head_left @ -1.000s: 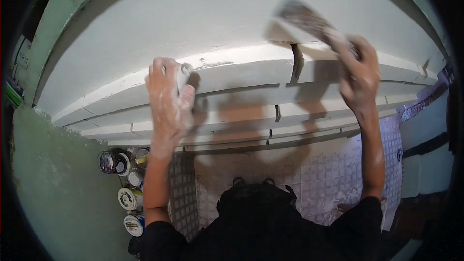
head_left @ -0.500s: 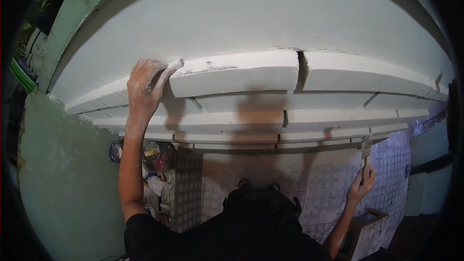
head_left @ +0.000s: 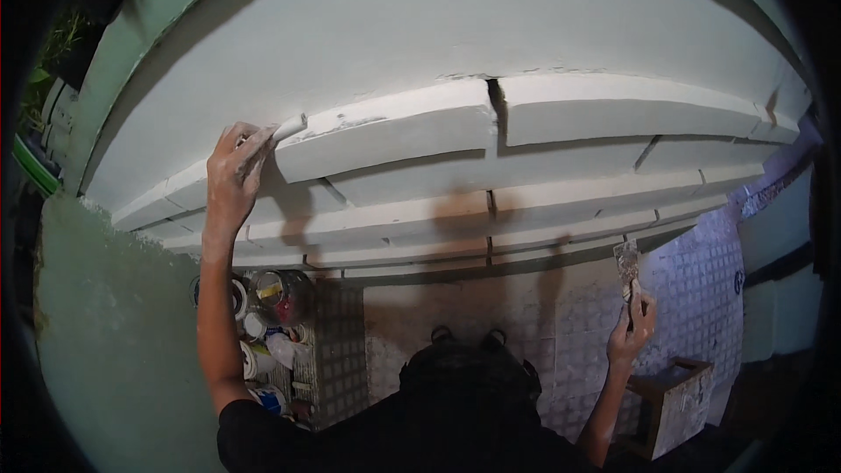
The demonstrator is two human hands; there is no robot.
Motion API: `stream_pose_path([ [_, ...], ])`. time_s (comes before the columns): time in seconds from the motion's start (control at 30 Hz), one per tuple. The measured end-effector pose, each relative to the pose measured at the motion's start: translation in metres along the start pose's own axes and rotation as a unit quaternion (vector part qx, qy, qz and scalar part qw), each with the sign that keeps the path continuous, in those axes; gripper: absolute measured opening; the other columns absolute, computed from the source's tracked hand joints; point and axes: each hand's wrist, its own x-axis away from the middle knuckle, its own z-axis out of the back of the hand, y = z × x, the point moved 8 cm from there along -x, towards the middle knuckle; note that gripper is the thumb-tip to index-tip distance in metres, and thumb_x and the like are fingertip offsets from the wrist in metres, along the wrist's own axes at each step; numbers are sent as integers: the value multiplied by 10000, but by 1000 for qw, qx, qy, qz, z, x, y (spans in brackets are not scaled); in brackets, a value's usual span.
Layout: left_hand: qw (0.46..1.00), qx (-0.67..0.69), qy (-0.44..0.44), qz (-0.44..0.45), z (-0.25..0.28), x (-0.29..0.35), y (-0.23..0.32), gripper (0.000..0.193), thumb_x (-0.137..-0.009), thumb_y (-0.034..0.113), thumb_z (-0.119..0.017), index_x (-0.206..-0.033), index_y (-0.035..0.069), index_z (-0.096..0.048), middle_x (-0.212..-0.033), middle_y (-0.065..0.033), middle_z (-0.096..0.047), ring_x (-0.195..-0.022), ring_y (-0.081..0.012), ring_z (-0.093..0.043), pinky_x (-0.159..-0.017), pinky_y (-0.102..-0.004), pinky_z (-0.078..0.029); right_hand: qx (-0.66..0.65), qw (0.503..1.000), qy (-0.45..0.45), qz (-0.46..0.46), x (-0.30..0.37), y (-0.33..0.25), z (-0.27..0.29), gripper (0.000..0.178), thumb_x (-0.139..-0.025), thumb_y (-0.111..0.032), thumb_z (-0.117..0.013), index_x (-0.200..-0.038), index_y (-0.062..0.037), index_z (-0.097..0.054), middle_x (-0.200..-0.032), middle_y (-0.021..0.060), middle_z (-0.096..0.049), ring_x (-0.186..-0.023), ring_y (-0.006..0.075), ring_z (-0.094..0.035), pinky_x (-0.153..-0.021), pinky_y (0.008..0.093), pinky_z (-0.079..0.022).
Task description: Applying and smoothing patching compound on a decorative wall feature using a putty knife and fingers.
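My left hand [head_left: 233, 173], dusted with white powder, is closed around a small white roll [head_left: 292, 127]; what it is made of I cannot make out. The roll's end lies at the top edge of a white brick-like ledge [head_left: 390, 142] that juts from the wall. Low on the right, away from the wall, my right hand [head_left: 632, 328] grips a putty knife [head_left: 626, 264] by its handle, blade pointing up. The blade is stained with pale and dark residue.
More stepped ledges [head_left: 561, 200] run below, split by dark gaps. Jars and tubs [head_left: 282, 298] stand on a shelf at lower left. A wooden stool [head_left: 674, 407] is on the tiled floor [head_left: 692, 298] at lower right. A green wall [head_left: 123, 324] borders the left.
The view has shifted, so the ledges appear farther left. Both hands appear farther left too, the left slightly lower, each keeping its hold.
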Motion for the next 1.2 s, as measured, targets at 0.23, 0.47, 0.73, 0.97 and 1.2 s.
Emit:
stream_pose_path([
  [0.23,983,43,-34,-177,-47,-52,76,462,-693,-75,-713,-1143,22,-674,-887,-123,-615,-803,-303,-597,-711,-404,-510,6,999,18,-39,27,-6,21,320,-929,7,-543,-1237,41,-622,-1060,180,-583,-937,334,-573,-844,400,-462],
  [0.47,965,-27,-38,-258,-69,-81,145,470,-630,-31,-731,-1092,4,-654,-959,-100,-597,-873,-294,-576,-773,-400,-529,-10,999,3,-52,26,-21,15,308,-909,31,-551,-1204,49,-640,-1053,189,-590,-930,344,-578,-840,388,-465],
  [0.73,969,50,-19,-242,-60,-63,123,450,-668,-25,-728,-1108,25,-653,-901,-108,-604,-831,-301,-595,-733,-406,-537,-37,999,-25,15,12,-41,1,360,-876,46,-571,-1223,1,-658,-1026,187,-603,-895,349,-593,-798,397,-483],
  [0.97,949,40,4,-313,-91,-95,159,368,-701,9,-715,-1061,37,-646,-897,-111,-597,-860,-301,-594,-772,-413,-537,-24,999,-26,1,34,-55,11,385,-847,46,-588,-1218,-12,-673,-1051,182,-593,-915,359,-591,-808,411,-483],
  [1.2,949,47,-2,-313,-63,-67,107,607,-600,-40,-730,-1195,27,-632,-982,-134,-626,-863,-350,-593,-755,-438,-528,8,998,9,-67,88,-49,26,398,-873,49,-565,-1264,20,-635,-1090,178,-600,-927,318,-589,-823,388,-473],
])
